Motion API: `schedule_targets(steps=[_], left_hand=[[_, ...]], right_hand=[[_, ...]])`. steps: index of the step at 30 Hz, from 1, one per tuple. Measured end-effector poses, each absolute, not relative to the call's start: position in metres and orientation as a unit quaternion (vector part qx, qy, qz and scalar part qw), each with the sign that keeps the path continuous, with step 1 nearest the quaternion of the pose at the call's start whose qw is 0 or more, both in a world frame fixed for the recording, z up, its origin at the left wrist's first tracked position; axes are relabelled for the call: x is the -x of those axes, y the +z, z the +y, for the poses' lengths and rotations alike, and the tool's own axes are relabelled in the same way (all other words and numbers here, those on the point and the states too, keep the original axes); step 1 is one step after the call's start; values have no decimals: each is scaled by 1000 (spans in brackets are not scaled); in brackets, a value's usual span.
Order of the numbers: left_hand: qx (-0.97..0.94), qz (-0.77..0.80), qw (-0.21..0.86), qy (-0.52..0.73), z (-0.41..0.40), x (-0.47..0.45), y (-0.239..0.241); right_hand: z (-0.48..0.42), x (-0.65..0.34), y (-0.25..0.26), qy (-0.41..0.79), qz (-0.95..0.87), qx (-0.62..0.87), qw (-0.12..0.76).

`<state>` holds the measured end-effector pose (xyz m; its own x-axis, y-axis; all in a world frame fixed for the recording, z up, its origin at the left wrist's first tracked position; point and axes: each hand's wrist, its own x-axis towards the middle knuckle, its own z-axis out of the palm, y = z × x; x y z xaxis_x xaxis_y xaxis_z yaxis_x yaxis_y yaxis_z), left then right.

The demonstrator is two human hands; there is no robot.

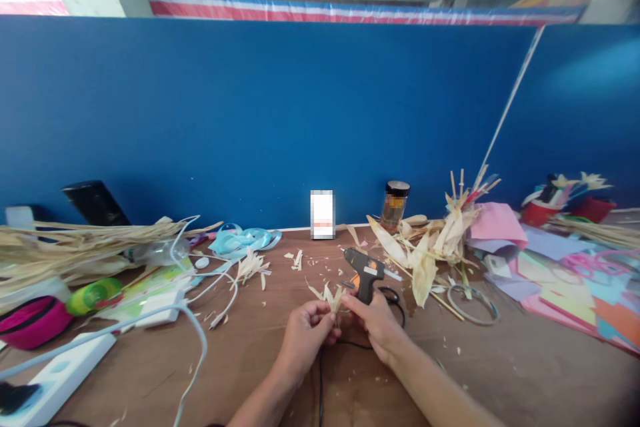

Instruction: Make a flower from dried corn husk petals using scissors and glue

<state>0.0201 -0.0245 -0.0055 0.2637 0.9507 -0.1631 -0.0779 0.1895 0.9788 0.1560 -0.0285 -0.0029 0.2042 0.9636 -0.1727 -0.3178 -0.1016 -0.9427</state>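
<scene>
Low over the middle of the table, a small pale flower of dried husk strips (331,297) is pinched between the fingertips of both hands. My left hand (311,337) is closed on its base from the left. From the right, the thumb and fingers of my right hand (376,327) come together at its side; part of those fingers is hidden. A black glue gun (369,269) with an orange trigger is just beyond my right hand, its handle overlapped by that hand in view. Its black cord (321,380) runs beneath my hands.
Husk scraps (253,267) litter the wooden table (260,373). A phone (323,215) and a dark-lidded jar (397,203) stand at the back by the blue partition (300,113). Dried husks (440,247) and coloured paper (560,280) lie right. Left are blue ribbon (245,240) and a power strip (65,380).
</scene>
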Motion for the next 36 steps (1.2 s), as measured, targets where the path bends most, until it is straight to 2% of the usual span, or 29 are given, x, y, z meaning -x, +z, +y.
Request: schedule_targets(steps=[36], left_hand=[[-456, 455, 649, 404, -25, -19, -5]], right_hand=[[-29, -148, -2, 569, -291, 466, 612]])
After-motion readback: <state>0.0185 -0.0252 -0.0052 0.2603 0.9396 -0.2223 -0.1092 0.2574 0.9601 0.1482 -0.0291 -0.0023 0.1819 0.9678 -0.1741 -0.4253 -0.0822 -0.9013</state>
